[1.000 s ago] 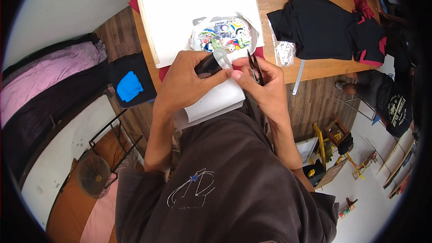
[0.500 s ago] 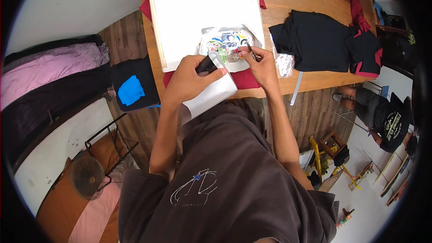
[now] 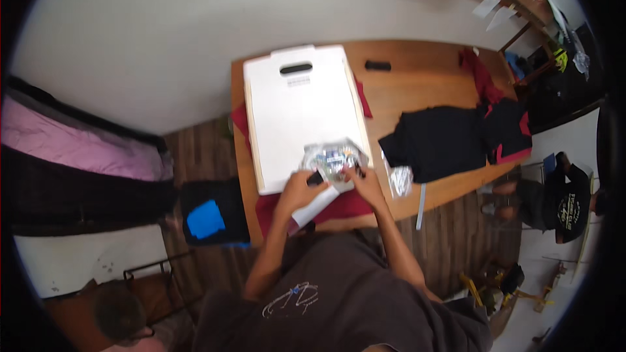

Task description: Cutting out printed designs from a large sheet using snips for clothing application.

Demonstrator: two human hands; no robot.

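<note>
White board (image 3: 297, 114) with a handle slot lies flat on the wooden table (image 3: 417, 91) in front of me, a red cloth (image 3: 339, 208) showing from under its near edge. At the board's near-right corner sits a small multicoloured printed piece in clear wrap (image 3: 331, 156) — both my hands are on it. My left hand (image 3: 298, 190) is curled shut round a small black tool (image 3: 315, 178), tip pointing at the printed piece; a white sheet (image 3: 314, 205) pokes out just below that hand. My right hand (image 3: 365, 182) is closed w/ fingertips pinching at the piece's right edge, maybe holding something thin and dark too — too small to tell. Just right of that hand lies a crumpled clear plastic bag (image 3: 399, 179), and beyond it a black garment w/ red trim (image 3: 450, 140) spread on the table. Farther back, a small black object (image 3: 377, 65) rests near the table's far edge. On the floor to my left, a dark bag w/ a blue patch (image 3: 210, 216).
</note>
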